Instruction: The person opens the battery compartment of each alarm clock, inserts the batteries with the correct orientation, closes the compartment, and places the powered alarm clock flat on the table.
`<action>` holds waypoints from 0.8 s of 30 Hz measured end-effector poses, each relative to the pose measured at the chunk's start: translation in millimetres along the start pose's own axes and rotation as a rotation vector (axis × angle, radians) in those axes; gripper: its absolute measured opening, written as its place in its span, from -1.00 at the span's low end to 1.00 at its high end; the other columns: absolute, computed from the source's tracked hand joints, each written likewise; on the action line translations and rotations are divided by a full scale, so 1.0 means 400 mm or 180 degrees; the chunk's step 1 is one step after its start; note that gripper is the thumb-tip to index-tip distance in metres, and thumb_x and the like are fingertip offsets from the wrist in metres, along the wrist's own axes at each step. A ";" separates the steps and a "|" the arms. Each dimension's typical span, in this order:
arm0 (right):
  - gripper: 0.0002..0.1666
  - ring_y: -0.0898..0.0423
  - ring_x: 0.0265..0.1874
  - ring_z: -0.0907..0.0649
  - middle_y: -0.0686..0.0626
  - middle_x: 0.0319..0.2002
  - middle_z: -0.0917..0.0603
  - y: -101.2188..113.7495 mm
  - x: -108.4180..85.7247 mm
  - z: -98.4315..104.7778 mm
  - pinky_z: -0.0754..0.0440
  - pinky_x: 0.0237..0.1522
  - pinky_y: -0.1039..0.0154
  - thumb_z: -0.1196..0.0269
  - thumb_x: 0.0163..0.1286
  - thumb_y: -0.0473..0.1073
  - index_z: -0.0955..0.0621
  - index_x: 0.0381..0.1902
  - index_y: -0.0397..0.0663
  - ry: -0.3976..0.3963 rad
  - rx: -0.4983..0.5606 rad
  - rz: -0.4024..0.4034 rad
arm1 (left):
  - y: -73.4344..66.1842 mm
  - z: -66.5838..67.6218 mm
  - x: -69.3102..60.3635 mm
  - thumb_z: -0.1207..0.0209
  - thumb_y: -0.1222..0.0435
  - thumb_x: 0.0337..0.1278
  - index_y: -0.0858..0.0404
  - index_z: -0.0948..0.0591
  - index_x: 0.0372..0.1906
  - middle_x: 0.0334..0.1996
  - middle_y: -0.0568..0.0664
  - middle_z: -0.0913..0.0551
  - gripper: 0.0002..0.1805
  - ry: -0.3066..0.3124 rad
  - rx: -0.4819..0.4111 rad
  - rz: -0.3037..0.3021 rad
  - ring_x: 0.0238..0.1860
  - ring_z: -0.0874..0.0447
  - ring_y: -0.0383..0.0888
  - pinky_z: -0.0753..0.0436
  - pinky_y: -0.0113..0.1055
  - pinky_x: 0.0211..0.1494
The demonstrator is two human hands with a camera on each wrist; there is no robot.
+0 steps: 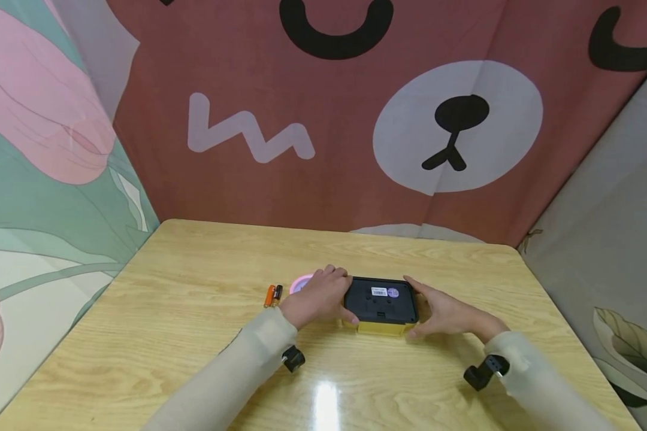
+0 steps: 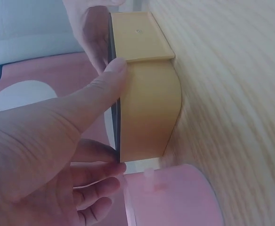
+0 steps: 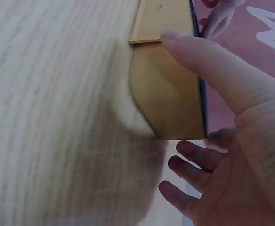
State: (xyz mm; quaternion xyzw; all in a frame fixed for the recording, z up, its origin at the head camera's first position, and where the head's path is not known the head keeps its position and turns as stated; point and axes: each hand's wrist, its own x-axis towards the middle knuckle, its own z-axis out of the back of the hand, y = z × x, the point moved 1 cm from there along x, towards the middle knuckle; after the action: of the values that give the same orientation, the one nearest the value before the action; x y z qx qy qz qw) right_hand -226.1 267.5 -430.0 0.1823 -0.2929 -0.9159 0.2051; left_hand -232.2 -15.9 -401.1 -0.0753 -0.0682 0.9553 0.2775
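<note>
A yellow box-shaped thing with a black face (image 1: 381,301) turned up lies on the wooden table; two small labels sit on that face. My left hand (image 1: 323,298) grips its left end, thumb on the yellow side (image 2: 149,101) near the front corner and fingertips at the far edge. At the other end my right hand (image 1: 446,311) holds it the same way, with the thumb on the yellow wall (image 3: 168,89) and the lower fingers loosely bent off it. What the box's underside looks like is hidden.
Left of the box, partly behind my left hand, is a round pink thing (image 1: 298,283). An orange battery (image 1: 269,296) and a black battery (image 1: 278,292) lie side by side further left. A patterned cloth (image 1: 345,179) hangs behind the table (image 1: 194,257).
</note>
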 end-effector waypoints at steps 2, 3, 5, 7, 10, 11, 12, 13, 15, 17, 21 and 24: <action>0.48 -0.41 0.53 -0.15 -0.37 0.58 -0.09 0.007 -0.006 0.010 -0.23 0.39 -0.43 -0.60 0.03 0.14 0.06 0.63 -0.19 0.0002 -0.0033 0.0069 | 0.000 0.001 0.001 -0.42 -0.29 -0.13 0.22 -0.46 0.42 0.39 0.04 -0.50 0.04 -0.0004 -0.0002 0.0000 0.28 -0.44 -0.01 -0.43 -0.10 0.42; 0.45 -0.42 0.52 -0.16 -0.38 0.57 -0.10 0.012 -0.010 0.015 -0.25 0.37 -0.44 -0.58 0.04 0.15 0.03 0.63 -0.20 -0.0010 -0.0067 0.0108 | 0.001 0.001 0.002 -0.43 -0.30 -0.14 0.22 -0.47 0.42 0.38 0.04 -0.50 0.04 -0.0003 0.0004 -0.0004 0.27 -0.44 -0.02 -0.44 -0.10 0.41; 0.36 -0.42 0.51 -0.17 -0.37 0.56 -0.13 0.020 -0.015 0.025 -0.26 0.35 -0.45 -0.54 0.10 0.18 -0.05 0.62 -0.17 -0.0066 -0.0160 0.0129 | 0.001 0.000 0.003 -0.42 -0.30 -0.14 0.23 -0.47 0.42 0.37 0.04 -0.51 0.04 -0.0005 0.0013 -0.0015 0.26 -0.45 -0.02 -0.45 -0.11 0.40; 0.24 -0.42 0.51 -0.19 -0.35 0.55 -0.19 0.031 -0.019 0.035 -0.27 0.35 -0.44 -0.48 0.17 0.22 -0.14 0.59 -0.16 -0.0175 -0.0269 0.0140 | 0.001 -0.002 0.004 -0.42 -0.31 -0.14 0.23 -0.47 0.42 0.36 0.04 -0.52 0.05 -0.0012 0.0043 -0.0029 0.25 -0.46 -0.02 -0.46 -0.12 0.39; 0.04 -0.39 0.49 -0.26 -0.33 0.51 -0.28 0.046 -0.019 0.046 -0.31 0.34 -0.42 -0.37 0.30 0.24 -0.25 0.55 -0.12 -0.0387 -0.0383 0.0183 | 0.001 -0.001 0.005 -0.41 -0.31 -0.14 0.23 -0.47 0.41 0.35 0.05 -0.53 0.04 -0.0036 0.0072 -0.0046 0.24 -0.46 -0.02 -0.47 -0.11 0.38; -0.01 -0.39 0.47 -0.29 -0.33 0.49 -0.31 0.050 -0.019 0.048 -0.32 0.33 -0.41 -0.35 0.34 0.22 -0.28 0.53 -0.13 -0.0461 -0.0390 0.0219 | 0.000 -0.001 0.004 -0.41 -0.31 -0.14 0.23 -0.47 0.41 0.35 0.05 -0.53 0.04 -0.0040 0.0077 -0.0048 0.23 -0.47 -0.02 -0.47 -0.11 0.38; -0.06 -0.38 0.46 -0.31 -0.32 0.48 -0.33 0.054 -0.018 0.048 -0.34 0.33 -0.41 -0.33 0.37 0.21 -0.30 0.52 -0.12 -0.0526 -0.0394 0.0244 | 0.000 -0.001 0.004 -0.41 -0.31 -0.14 0.23 -0.48 0.41 0.35 0.05 -0.53 0.04 -0.0044 0.0085 -0.0048 0.23 -0.47 -0.02 -0.47 -0.12 0.38; -0.10 -0.36 0.44 -0.35 -0.31 0.47 -0.36 0.056 -0.016 0.048 -0.36 0.32 -0.39 -0.31 0.39 0.19 -0.32 0.51 -0.11 -0.0589 -0.0404 0.0273 | 0.000 0.000 0.004 -0.41 -0.31 -0.14 0.23 -0.48 0.41 0.35 0.05 -0.53 0.05 -0.0049 0.0092 -0.0048 0.22 -0.47 -0.02 -0.48 -0.12 0.37; -0.18 -0.34 0.39 -0.43 -0.28 0.43 -0.42 0.062 -0.013 0.045 -0.41 0.30 -0.35 -0.30 0.42 0.15 -0.37 0.48 -0.11 -0.0690 -0.0418 0.0352 | 0.000 -0.001 0.003 -0.42 -0.31 -0.15 0.23 -0.47 0.41 0.35 0.05 -0.53 0.05 -0.0054 0.0098 -0.0041 0.21 -0.47 -0.03 -0.48 -0.13 0.36; -0.24 -0.30 0.33 -0.49 -0.25 0.39 -0.48 0.069 -0.008 0.039 -0.47 0.26 -0.31 -0.30 0.43 0.10 -0.41 0.45 -0.12 -0.0760 -0.0434 0.0423 | 0.000 -0.001 0.003 -0.42 -0.31 -0.16 0.24 -0.47 0.41 0.35 0.05 -0.53 0.06 -0.0050 0.0102 -0.0038 0.21 -0.47 -0.03 -0.49 -0.13 0.35; -0.33 -0.23 0.26 -0.56 -0.21 0.32 -0.56 0.082 0.002 0.026 -0.53 0.23 -0.25 -0.33 0.42 0.00 -0.47 0.38 -0.17 -0.0838 -0.0444 0.0533 | 0.000 -0.001 0.003 -0.43 -0.30 -0.16 0.24 -0.47 0.42 0.35 0.05 -0.53 0.06 -0.0041 0.0093 -0.0030 0.21 -0.47 -0.03 -0.49 -0.13 0.36; -0.35 -0.20 0.24 -0.58 -0.18 0.29 -0.59 0.090 0.009 0.015 -0.55 0.22 -0.23 -0.34 0.40 -0.03 -0.50 0.36 -0.18 -0.0838 -0.0468 0.0549 | 0.000 -0.001 0.004 -0.42 -0.30 -0.16 0.24 -0.47 0.42 0.35 0.04 -0.53 0.06 -0.0038 0.0092 -0.0025 0.21 -0.47 -0.04 -0.49 -0.13 0.36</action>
State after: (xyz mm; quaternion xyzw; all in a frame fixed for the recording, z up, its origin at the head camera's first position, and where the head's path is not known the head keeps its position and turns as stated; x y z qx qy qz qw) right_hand -222.2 241.8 -404.0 0.0194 -0.2641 -0.9298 0.2556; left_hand -233.6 -14.7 -401.6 -0.0653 -0.0563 0.9556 0.2819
